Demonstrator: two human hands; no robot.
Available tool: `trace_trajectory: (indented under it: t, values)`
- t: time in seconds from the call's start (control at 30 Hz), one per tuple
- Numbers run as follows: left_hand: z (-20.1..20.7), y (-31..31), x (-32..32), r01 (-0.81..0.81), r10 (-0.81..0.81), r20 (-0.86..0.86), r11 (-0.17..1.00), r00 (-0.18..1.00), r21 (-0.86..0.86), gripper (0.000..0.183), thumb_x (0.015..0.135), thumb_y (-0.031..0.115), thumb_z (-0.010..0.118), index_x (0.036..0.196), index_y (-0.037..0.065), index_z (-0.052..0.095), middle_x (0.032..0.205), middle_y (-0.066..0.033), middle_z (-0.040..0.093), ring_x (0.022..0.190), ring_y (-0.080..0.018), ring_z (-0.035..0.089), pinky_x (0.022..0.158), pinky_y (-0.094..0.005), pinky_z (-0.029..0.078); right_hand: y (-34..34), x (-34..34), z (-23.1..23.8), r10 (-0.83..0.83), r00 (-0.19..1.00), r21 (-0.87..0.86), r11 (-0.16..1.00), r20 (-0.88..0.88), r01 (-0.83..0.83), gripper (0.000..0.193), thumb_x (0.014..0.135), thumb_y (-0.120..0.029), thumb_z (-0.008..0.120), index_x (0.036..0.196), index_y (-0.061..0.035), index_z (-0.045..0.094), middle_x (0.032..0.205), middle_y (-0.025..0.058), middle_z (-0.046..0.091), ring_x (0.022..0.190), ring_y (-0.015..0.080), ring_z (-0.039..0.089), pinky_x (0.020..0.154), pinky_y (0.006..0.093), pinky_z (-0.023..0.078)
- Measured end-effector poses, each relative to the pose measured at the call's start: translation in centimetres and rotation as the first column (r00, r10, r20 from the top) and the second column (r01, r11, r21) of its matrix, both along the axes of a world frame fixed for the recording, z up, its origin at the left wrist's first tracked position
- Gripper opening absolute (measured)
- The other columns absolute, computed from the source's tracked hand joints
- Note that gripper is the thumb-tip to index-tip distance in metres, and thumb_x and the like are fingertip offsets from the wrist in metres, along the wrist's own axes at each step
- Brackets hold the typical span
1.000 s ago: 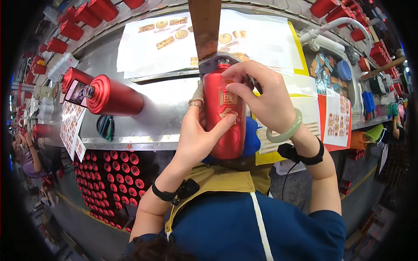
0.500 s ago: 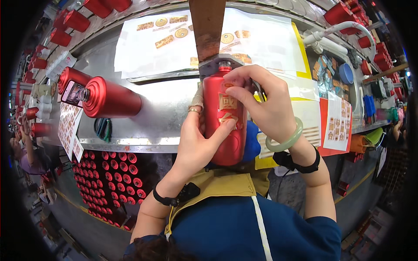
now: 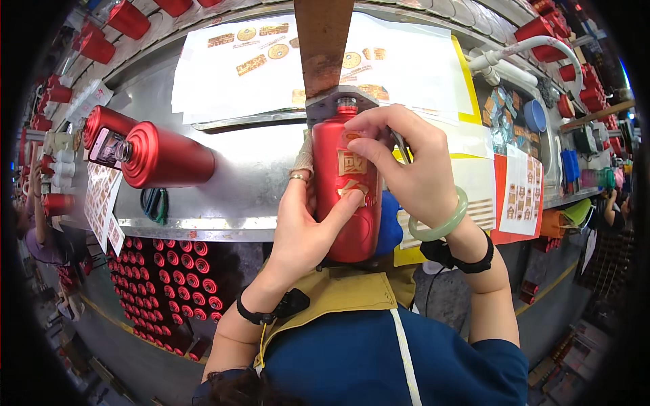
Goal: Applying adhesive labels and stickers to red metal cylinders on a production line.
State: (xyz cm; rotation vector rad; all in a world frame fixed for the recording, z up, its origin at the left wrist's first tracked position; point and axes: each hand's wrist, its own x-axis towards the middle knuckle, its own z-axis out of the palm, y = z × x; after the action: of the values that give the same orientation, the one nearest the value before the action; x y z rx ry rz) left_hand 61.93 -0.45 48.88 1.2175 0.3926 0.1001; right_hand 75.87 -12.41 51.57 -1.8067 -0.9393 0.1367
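Note:
A glossy red bottle (image 3: 349, 233) lies on its back in front of me, its open neck pointing away and its lower end toward my apron. My left hand (image 3: 298, 230) grips its left side, thumb resting on the lower of the gold character stickers (image 3: 352, 164) on its front. Over the upper right of the bottle, my right hand (image 3: 416, 159) has thumb and forefinger curled close together by the top sticker. A slim metal tool (image 3: 404, 150), its kind unclear, shows between the fingers of that hand. What the fingertips pinch, if anything, is too small to tell.
Two red bottles (image 3: 169, 155) lie at left beside a phone (image 3: 107, 147), sticker sheets (image 3: 101, 196) and dark-handled scissors (image 3: 154, 203). Beyond my bottle are a wooden post (image 3: 325, 47) and white sheets (image 3: 237, 81). A blue bowl (image 3: 535, 116) and curved white pipe (image 3: 535, 46) stand at right.
The bottle and both hands have shifted very slightly in the picture as the view moved. My grip and the curled right fingers look nearly the same.

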Motion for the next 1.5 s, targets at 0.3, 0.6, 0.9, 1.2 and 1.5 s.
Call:
trace_trajectory:
  t: [0.3,0.6,0.9,1.2,1.5]
  values:
    - [-0.4,0.0,0.0,0.004,-0.004,0.039,1.0,0.999,-0.003,0.069,0.098,0.003,0.067,0.155,-0.006,0.029,0.145,-0.0161,0.05,0.133,-0.0209,0.053,0.113,-0.0373,0.045,0.0,0.0,-0.1,-0.014,1.0,-0.007,1.0,-0.017,0.013,0.018,0.084,0.001,0.077,0.101,-0.0024,0.073,0.085,0.0089,0.069,0.072,0.0174,0.065,0.062,0.0293,0.05]
    - [-0.5,-0.5,0.0,-0.074,0.071,0.077,0.997,0.994,0.035,0.06,0.097,0.009,0.071,0.146,-0.006,0.04,0.137,-0.0169,0.057,0.123,-0.0204,0.061,0.105,-0.0358,0.051,-0.1,0.0,0.1,-0.005,0.999,-0.051,0.999,-0.05,0.003,0.017,0.086,0.001,0.076,0.103,-0.0019,0.074,0.086,0.0043,0.07,0.077,0.0102,0.062,0.071,0.0251,0.05]
    - [-0.2,0.3,2.0,-0.121,0.122,0.084,0.992,0.989,-0.019,0.056,0.102,0.009,0.064,0.149,-0.007,0.038,0.138,-0.0163,0.057,0.125,-0.0188,0.059,0.105,-0.0345,0.05,0.0,0.0,-0.2,0.001,1.0,0.009,1.0,-0.023,-0.001,0.02,0.083,0.002,0.077,0.103,-0.0016,0.073,0.086,0.0089,0.069,0.073,0.017,0.065,0.064,0.0292,0.05]
    - [-0.6,0.5,2.0,-0.111,0.105,0.124,0.993,0.987,0.043,0.059,0.103,0.011,0.064,0.152,-0.006,0.036,0.139,-0.0154,0.057,0.127,-0.0185,0.057,0.107,-0.0338,0.048,-0.1,-0.1,0.1,-0.005,0.994,-0.017,1.0,-0.109,0.004,0.018,0.087,0.0,0.075,0.104,-0.0011,0.073,0.089,0.0039,0.07,0.079,0.0097,0.061,0.073,0.0248,0.049]
    - [-0.8,1.1,2.4,-0.134,0.141,0.08,0.987,0.987,-0.092,0.065,0.105,0.016,0.062,0.157,-0.006,0.03,0.147,-0.0171,0.051,0.131,-0.0198,0.054,0.11,-0.0344,0.045,-1.0,-0.8,-0.3,-0.106,0.909,0.043,0.99,-0.403,0.134,0.031,0.095,-0.006,0.072,0.124,-0.003,0.065,0.086,-0.003,0.053,0.076,0.0037,0.047,0.068,0.0198,0.04]
